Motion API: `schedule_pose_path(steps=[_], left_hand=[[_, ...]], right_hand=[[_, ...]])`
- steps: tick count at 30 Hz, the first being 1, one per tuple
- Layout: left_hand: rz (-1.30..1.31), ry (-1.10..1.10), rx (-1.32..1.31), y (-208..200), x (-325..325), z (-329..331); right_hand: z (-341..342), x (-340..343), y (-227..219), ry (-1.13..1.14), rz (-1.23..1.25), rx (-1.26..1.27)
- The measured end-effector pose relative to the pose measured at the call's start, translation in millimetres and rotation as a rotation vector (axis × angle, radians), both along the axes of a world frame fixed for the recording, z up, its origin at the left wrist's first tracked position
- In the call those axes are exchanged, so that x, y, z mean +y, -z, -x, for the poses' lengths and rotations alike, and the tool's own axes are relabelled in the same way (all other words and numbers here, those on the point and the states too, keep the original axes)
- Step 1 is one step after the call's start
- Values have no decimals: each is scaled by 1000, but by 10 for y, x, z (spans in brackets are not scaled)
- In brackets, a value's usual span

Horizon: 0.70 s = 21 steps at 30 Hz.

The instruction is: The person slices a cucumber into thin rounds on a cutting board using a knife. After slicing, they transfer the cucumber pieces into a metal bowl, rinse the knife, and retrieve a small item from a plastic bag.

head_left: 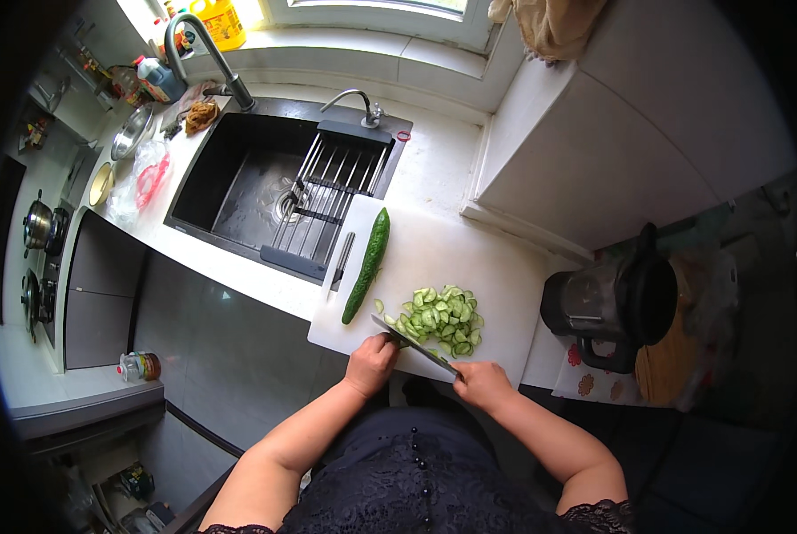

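In my right hand (485, 384) is the handle of a kitchen knife (421, 346), its blade slanting up and left across the front edge of the white cutting board (510, 258). My left hand (374, 361) is closed against the near side of the blade. Whatever its curled fingers hold is hidden. Just beyond the knife lies a heap of thin cucumber slices (443, 316), with a few stray pieces to its left. A whole green cucumber (367, 267) rests lengthwise near the board's left side.
Left of the board is a dark sink (238, 191) with a metal drying rack (323, 196) across it. A blender jug (607, 298) stands to the right. Bottles, a bowl (133, 132) and plastic bags (140, 182) crowd the far left counter. A wall corner (585, 160) juts out behind the board.
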State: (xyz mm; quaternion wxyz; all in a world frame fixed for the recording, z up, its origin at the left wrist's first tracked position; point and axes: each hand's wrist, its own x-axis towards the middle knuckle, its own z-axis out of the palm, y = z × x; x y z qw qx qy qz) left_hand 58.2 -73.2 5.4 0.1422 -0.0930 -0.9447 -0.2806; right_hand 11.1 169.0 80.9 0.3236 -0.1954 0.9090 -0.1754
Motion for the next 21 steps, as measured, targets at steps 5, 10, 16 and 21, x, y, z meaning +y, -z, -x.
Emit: schedule_pose_path(steps=[5, 10, 16, 21], left_hand=[[2, 9, -8, -13, -9, 2], [14, 7, 22, 34, -16, -5], [23, 28, 10, 37, -17, -2], [4, 14, 22, -15, -2, 15]], right_hand=[[4, -43, 106, 19, 36, 26], [-16, 105, -93, 5, 122, 62], [31, 145, -150, -35, 32, 0], [10, -82, 89, -14, 18, 28]])
